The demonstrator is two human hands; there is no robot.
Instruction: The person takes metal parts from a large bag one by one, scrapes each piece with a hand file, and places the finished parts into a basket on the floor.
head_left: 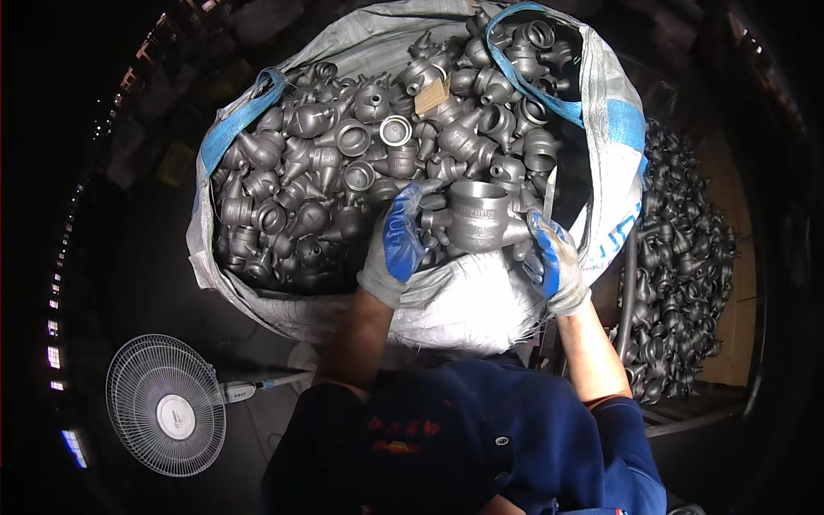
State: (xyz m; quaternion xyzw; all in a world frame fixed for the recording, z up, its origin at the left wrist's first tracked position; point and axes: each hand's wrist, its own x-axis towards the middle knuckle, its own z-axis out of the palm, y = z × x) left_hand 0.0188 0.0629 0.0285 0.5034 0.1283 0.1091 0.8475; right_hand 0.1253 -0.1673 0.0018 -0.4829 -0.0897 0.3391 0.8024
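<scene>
Clock used here: centred on the held casting, 12 pointing at the top of the view.
Held casting: a grey metal body (481, 227), squarely between both hands, over the near part of the bag, wide round mouth at its 12 o'clock side.
Left glove: the left hand (399, 236) sits at 9, fingers closed on the short stub sticking out that way. Grey glove, blue coating.
Right glove: the right hand (554, 253) is between 3 and 4, gripping the end of the tapered cone. So yeah, it's a two-ended hold, with the fat middle left uncovered.
Big sack: white woven bag (463, 296), blue straps (236, 129) at 10 and 1, loaded with similar castings (309, 172).
Odd bits in the pile: a cardboard scrap (432, 96) around 11, plus a pale-rimmed piece (395, 130) between 10 and 11.
Other heap: loads more dark metal parts (687, 283) outside the sack, 3 to 4.
Fan: round caged one (167, 403), off at 8.
Shirt: navy (463, 429), at 6.
</scene>
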